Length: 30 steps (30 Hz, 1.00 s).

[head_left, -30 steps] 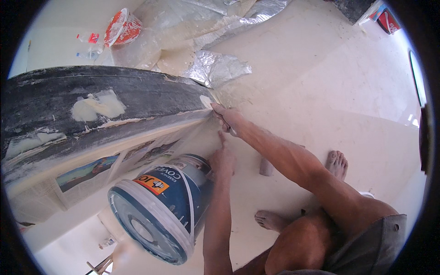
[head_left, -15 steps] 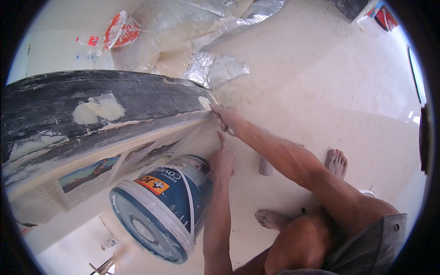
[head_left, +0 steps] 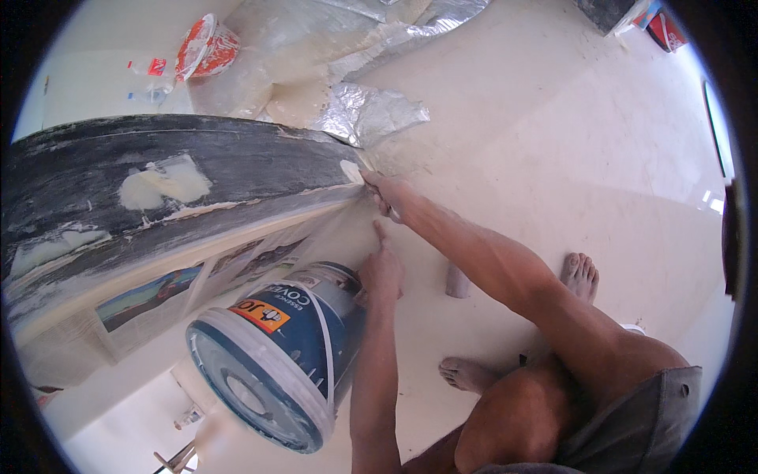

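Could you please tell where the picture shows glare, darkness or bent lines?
Head view: the silver foil sheet glints brightly; head view: the corners go black; head view: the dark panel bows, probably partly through lens distortion.

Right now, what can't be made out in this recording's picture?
Head view: anything held within the right hand; its own fingers hide it.
Head view: the palm of the left hand; the back of the hand hides it.
Head view: the far side of the blue bucket; its body hides it.
Head view: the dark slab; the top edge cuts it off.
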{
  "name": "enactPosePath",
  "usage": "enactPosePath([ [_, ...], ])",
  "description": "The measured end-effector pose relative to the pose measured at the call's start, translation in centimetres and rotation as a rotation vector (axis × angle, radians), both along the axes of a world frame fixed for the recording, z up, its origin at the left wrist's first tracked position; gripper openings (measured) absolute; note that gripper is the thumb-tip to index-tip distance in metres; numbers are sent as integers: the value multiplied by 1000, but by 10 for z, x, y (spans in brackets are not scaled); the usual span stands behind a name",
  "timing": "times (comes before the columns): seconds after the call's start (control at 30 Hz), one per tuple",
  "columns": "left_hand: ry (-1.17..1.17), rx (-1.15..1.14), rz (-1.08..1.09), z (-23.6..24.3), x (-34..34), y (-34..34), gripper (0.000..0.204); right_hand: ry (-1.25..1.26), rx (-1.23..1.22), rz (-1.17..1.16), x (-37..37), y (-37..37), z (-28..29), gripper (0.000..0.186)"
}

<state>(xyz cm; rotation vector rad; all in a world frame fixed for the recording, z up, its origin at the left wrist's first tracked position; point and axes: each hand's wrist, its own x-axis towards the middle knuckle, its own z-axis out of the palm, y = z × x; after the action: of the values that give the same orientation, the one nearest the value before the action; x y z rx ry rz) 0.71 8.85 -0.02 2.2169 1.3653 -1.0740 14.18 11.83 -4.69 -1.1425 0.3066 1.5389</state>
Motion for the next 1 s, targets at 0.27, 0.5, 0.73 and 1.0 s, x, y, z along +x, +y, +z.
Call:
enactPosePath([
  [0.27,1,-8,35,6,8,-1,85,31,41,36,4,0,-16,33],
  [0.5,-76,93,-100,-10,-8,-6,79,0,14,-10,1,0,-27,35],
  [0.73,-14,44,-26,-1,2,-3,83,-57,24,0,-1,7,-27,35],
  [1.0,-49,107,-118,-12,-8,-8,78,-104,69,-35,0,-3,-11,36],
])
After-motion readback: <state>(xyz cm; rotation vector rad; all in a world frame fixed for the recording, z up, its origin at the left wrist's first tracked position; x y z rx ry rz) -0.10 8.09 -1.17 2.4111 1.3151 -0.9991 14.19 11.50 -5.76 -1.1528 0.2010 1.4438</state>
